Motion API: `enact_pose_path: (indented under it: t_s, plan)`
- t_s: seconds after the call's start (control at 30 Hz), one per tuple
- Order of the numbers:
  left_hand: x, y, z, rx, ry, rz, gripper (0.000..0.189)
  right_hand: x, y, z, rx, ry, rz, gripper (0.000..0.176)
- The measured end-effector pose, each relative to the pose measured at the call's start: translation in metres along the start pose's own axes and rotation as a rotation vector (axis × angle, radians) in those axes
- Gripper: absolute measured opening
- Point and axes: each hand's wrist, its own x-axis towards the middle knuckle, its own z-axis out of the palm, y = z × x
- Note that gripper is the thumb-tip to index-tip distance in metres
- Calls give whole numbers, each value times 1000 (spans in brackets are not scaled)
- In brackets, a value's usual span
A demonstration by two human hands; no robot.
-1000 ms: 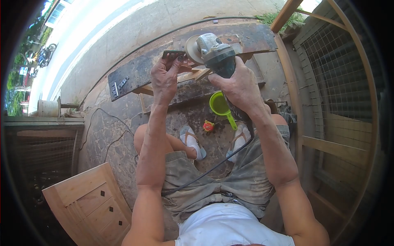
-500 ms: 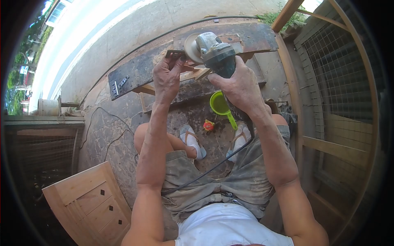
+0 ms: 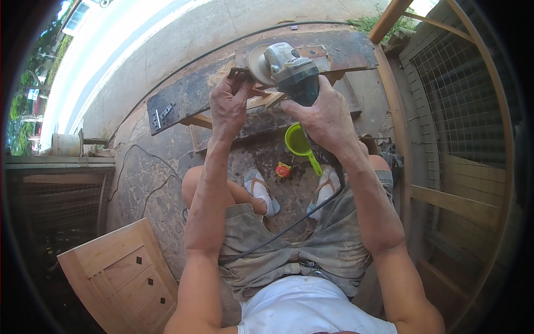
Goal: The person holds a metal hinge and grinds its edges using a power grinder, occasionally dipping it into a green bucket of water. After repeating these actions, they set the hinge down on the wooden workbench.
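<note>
My right hand point(image 3: 329, 116) is wrapped round the dark body of an angle grinder point(image 3: 295, 72) with a grey metal head. Its pale round disc point(image 3: 258, 65) faces left. My left hand point(image 3: 227, 111) pinches a small dark flat piece point(image 3: 238, 72) right at the disc's left edge; the fingers hide much of it. Both hands are over a low, worn wooden bench point(image 3: 186, 102). From the grinder a black cord point(image 3: 289, 227) runs down across my lap.
Small dark metal parts point(image 3: 168, 109) lie on the bench's left end. A green dipper point(image 3: 297, 140) and a red-yellow packet point(image 3: 283, 170) are on the ground by my feet. A wooden panel point(image 3: 125, 273) leans at lower left. Wire mesh framing point(image 3: 456, 89) stands at right.
My left hand and the dark piece have shifted slightly right and up. The grinder's disc has moved a little to the left, and both grips stay the same.
</note>
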Motion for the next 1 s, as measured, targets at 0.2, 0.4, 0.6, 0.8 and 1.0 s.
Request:
enact_pose_path:
  t_s: [0.2,0.4,0.6,0.8,1.0]
  plan:
    - [-1,-2,-1,59,-15,8,30,0,0,0,-4,-3,0,71]
    - [-1,-2,0,56,-21,-4,28,0,-1,0,-23,-6,7,72]
    - [-2,0,2,65,-26,-1,24,-1,-1,0,-13,-2,0,71]
    - [-1,0,2,93,-46,-6,24,-1,-1,-1,0,-4,-14,69]
    - [0,-10,1,59,-56,2,26,-2,-3,-1,11,-17,-25,68]
